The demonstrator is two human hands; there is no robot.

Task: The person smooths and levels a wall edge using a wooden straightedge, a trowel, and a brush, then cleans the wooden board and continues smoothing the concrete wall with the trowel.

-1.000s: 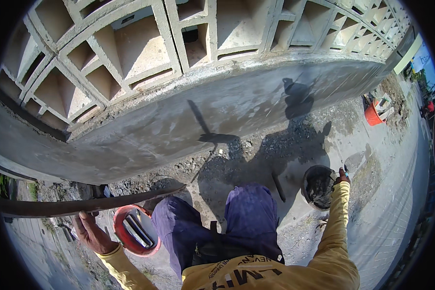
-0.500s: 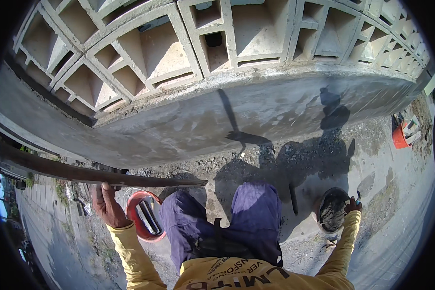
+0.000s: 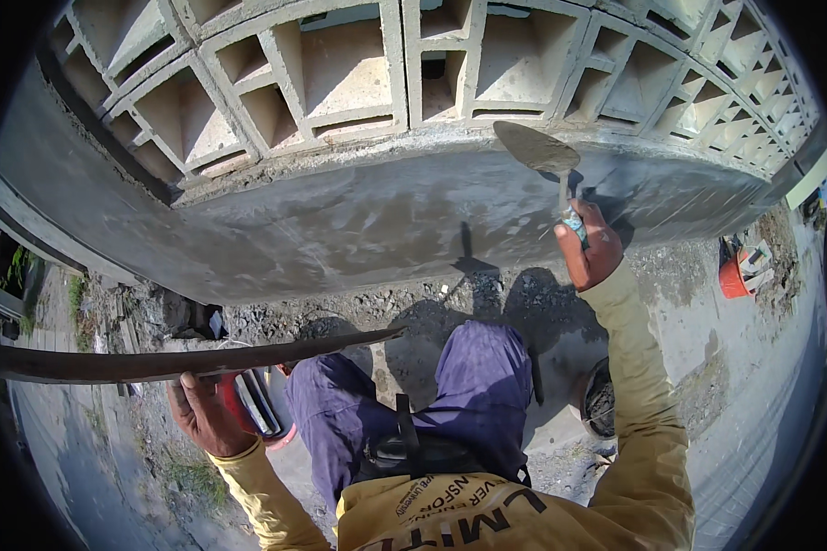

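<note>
Background: a grey wall curves across your view, pale openwork blocks along its top, the upper rows cut off. Long dark board: at your left, long axis nearly level, tapered end pointing right and slightly up; its other end fades into the black rim. Red bucket: below the board, partly covered by it and by your left hand. That hand holds the board at its lower edge; the grip beyond the edge is hidden. Dark bucket: at right, half behind your right sleeve. Orange bucket: well apart, far right. Trowel: before the wall's upper edge, blade tip pointing up-left, handle running down into your right hand, curled round it; blade contact with the wall, cannot tell
</note>
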